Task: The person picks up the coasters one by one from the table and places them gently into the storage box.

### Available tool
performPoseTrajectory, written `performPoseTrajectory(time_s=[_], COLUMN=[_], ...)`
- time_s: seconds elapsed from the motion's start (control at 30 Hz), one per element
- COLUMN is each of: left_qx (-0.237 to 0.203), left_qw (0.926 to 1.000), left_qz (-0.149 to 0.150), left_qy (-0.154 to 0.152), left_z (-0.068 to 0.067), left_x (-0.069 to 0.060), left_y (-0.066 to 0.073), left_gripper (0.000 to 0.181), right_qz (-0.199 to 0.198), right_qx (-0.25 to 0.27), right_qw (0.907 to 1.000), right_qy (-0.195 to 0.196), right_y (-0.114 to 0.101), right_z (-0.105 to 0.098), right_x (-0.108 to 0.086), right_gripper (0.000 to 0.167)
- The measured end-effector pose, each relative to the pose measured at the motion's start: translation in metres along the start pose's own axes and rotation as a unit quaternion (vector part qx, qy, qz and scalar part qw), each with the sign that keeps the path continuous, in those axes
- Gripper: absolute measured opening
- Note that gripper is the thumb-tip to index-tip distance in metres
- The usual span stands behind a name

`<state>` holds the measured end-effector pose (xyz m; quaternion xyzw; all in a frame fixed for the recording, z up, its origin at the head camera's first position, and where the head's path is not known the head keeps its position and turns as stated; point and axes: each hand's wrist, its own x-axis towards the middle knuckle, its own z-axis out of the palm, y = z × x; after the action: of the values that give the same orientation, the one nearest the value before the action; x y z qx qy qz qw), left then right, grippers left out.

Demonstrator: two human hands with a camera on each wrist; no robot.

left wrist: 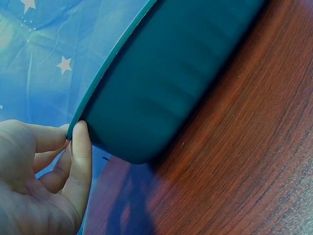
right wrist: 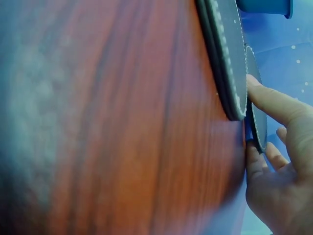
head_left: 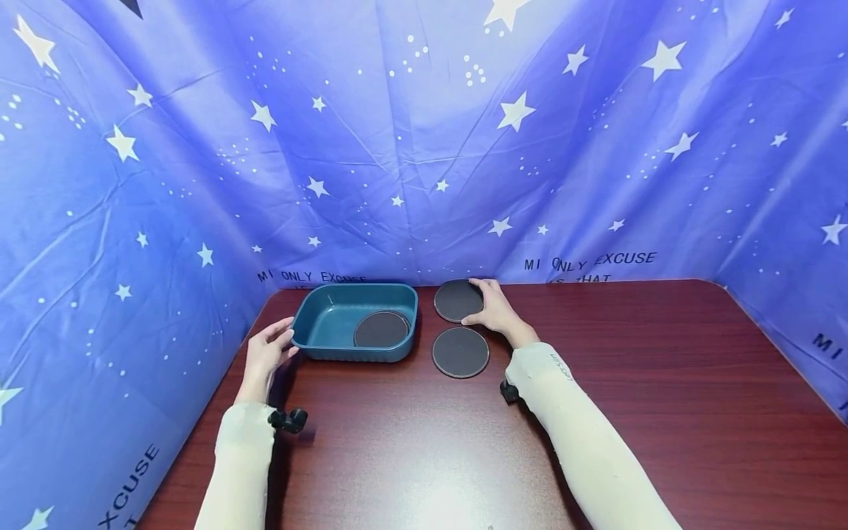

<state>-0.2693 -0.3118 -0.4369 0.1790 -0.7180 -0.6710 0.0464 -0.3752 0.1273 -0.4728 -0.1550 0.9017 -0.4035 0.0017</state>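
Observation:
My left hand is at the left end of a teal rectangular basin. In the left wrist view, thumb and fingers pinch the basin's rim. A round black coaster lies inside the basin, toward its right end. To the right of the basin, my right hand grips the right edge of another round coaster between thumb and fingers. Closer to me is a further round coaster on the table; in the right wrist view this near coaster shows pale edge stitching and a layered side.
The dark red wooden table has a blue curtain with white stars behind it and at its sides. Black wrist devices are strapped by the pale sleeves.

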Motion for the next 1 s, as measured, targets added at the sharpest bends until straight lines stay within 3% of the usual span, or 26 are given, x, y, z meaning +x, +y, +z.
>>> performPoseTrajectory(time_s=[0.53,1.0], left_qx=[-0.004,-0.010], left_qw=[1.0000,0.9999], left_qz=[-0.001,-0.001], left_qy=[-0.001,-0.006], left_z=[-0.002,-0.001], left_x=[0.001,0.000], left_y=[-0.001,0.001], left_gripper=[0.049,0.050], right_qz=[0.084,0.098], right_qx=[0.097,0.156], right_qw=[0.9917,0.9819], right_qy=[0.014,0.044], right_y=[0.003,0.002], right_z=[-0.005,-0.011], right_x=[0.002,-0.003], right_gripper=[0.082,0.066])
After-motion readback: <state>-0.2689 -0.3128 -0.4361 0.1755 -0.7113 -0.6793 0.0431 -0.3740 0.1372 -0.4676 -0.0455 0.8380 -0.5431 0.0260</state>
